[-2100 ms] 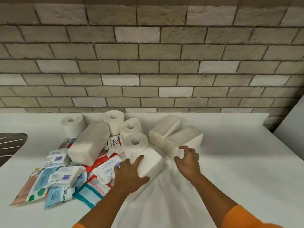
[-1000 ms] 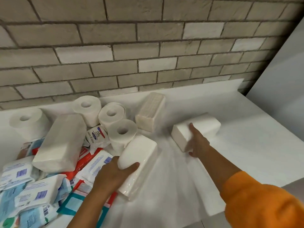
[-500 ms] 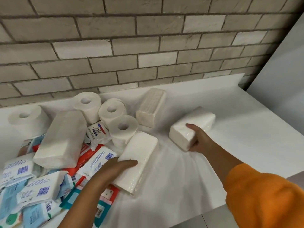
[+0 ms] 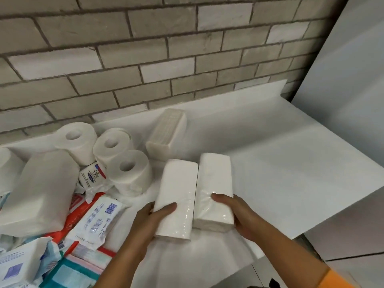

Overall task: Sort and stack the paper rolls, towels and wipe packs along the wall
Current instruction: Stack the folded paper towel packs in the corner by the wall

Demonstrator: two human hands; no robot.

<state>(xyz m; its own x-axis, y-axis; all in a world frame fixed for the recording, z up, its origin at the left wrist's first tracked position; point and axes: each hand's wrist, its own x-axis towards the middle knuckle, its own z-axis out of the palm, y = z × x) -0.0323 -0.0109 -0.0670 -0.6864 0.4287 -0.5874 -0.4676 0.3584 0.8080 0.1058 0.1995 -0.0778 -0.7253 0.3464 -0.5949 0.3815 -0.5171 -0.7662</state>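
On the white counter point(image 4: 291, 163), toward its front edge: left towel pack point(image 4: 178, 190) and right towel pack point(image 4: 216, 177) side by side, long sides close together, pointing lengthwise toward the brick wall point(image 4: 145, 59). Left hand point(image 4: 160, 213) grasps the near end of the left towel pack, thumb flat on top, fingers tucked at its outer edge. Right hand point(image 4: 234, 210) grasps the near end of the right towel pack, thumb across the crinkled wrap, fingers curled round the outer side. Orange sleeve point(image 4: 336, 279) on the right forearm.

Beyond them, a third towel pack point(image 4: 166, 134) lies close to the wall. Left of the pair, three paper rolls point(image 4: 129, 171) stand on end in a cluster, the nearest just beside the left towel pack. Farther left, a large towel pack point(image 4: 41, 188) lies over a heap of wipe packs point(image 4: 97, 219); a small Dove pack point(image 4: 93, 177) sits wedged against the rolls.
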